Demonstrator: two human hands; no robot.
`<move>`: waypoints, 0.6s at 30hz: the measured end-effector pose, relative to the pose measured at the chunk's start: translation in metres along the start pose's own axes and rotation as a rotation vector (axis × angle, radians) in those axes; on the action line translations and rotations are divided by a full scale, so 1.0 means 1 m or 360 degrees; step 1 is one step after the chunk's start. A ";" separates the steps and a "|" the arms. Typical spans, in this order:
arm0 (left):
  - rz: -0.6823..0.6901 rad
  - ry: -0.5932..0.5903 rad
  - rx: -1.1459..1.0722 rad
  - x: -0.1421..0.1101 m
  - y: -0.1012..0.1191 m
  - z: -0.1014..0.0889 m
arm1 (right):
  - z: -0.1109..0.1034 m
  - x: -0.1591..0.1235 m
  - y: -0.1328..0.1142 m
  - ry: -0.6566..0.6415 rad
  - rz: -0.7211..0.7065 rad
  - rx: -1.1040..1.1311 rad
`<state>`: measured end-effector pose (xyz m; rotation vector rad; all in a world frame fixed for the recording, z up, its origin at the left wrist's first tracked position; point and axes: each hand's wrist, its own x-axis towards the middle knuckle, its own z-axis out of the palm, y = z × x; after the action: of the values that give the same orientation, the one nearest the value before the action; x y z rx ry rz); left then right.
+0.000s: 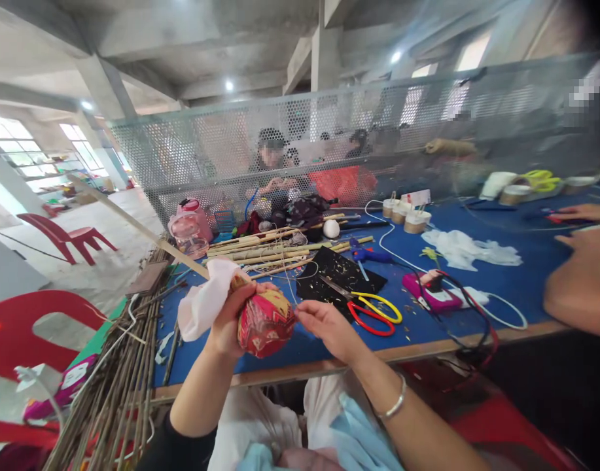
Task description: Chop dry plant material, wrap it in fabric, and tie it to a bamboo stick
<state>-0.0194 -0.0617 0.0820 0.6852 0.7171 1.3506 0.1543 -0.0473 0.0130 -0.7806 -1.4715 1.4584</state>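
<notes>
My left hand (227,325) is wrapped round the neck of a ball-shaped bundle covered in red and yellow patterned cloth (264,325). White cloth (201,302) hangs beside that hand, and a long flat wooden stick (147,230) slants away behind it to the upper left. At the bundle's right side, the fingertips of my right hand (329,327) are pinched on a thin pale string (290,288), close to the patterned cloth. Scissors with red and yellow handles (373,313) lie open on a black cloth (309,282), beyond my right hand.
On the blue table (457,294) are a blue glue gun (371,254), bamboo sticks (260,250), a white ball (331,228), cups (416,221) and a purple power strip (434,297) with cables. Thin branches (118,366) are stacked left. A co-worker's arm (582,275) reaches in from the right.
</notes>
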 end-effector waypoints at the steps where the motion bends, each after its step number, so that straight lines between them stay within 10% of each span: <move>1: -0.0023 -0.0010 -0.0020 -0.001 0.003 0.001 | -0.003 0.001 0.001 0.0062 -0.0015 -0.0027; 18: 0.0293 0.0422 0.0045 0.015 -0.042 0.013 | 0.048 0.000 -0.001 0.0488 -0.0597 -0.0082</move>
<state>0.0170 -0.0514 0.0561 0.6116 0.9027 1.6223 0.1109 -0.0681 0.0183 -0.6801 -1.3362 0.9760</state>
